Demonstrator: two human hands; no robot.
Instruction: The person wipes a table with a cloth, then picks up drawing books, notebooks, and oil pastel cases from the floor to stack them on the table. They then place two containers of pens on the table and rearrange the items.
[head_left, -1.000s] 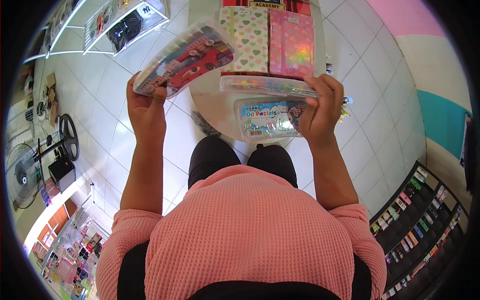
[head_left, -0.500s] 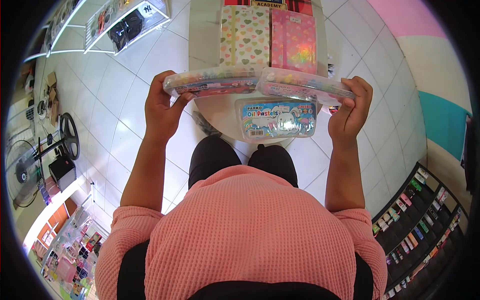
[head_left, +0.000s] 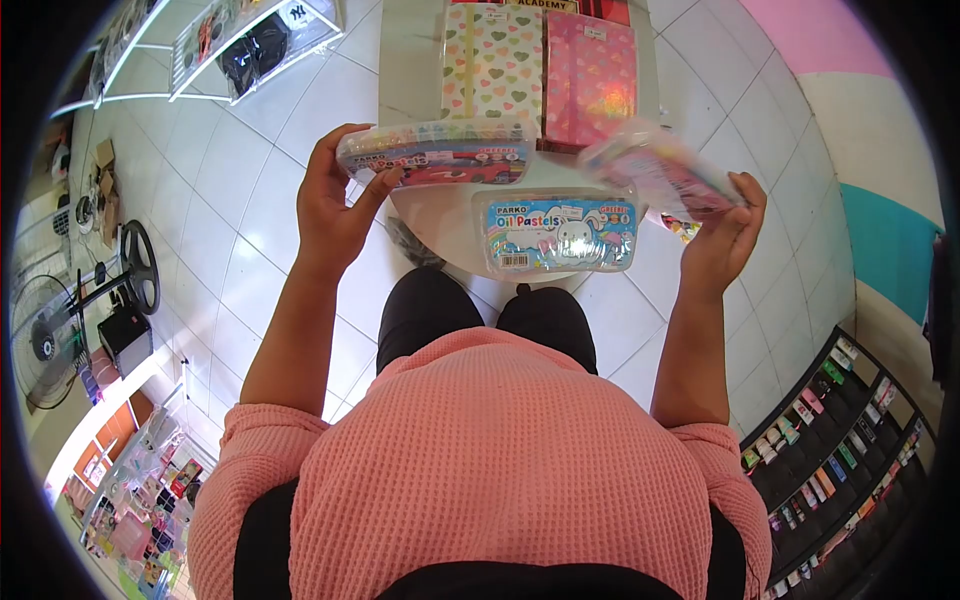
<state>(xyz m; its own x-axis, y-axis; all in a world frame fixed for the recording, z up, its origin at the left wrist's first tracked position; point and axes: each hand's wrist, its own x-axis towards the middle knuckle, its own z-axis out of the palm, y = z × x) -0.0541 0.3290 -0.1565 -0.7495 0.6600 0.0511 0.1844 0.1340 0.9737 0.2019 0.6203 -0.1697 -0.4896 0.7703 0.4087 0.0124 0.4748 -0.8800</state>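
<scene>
My left hand (head_left: 340,200) grips the left end of a clear plastic case of oil pastels (head_left: 440,155), its red label tilted up toward me. In my right hand (head_left: 725,235) is another oil pastel case (head_left: 660,170), pinkish and smeared by motion, held by its lower right end at a slant. Between and below them a blue oil pastel case (head_left: 560,235) with a white rabbit picture lies on the table's rounded near end. Both hands are closed on their cases, which are apart from each other.
Two heart-patterned notebooks, one white (head_left: 492,65) and one pink (head_left: 590,80), lie side by side farther up the table (head_left: 410,60). A black fan (head_left: 140,268) stands at left. Shelves of small goods (head_left: 840,450) stand at lower right.
The two raised cases have come apart. My right hand has moved right and down, swinging its case to a steep slant. The left case has tipped so its label shows more.
</scene>
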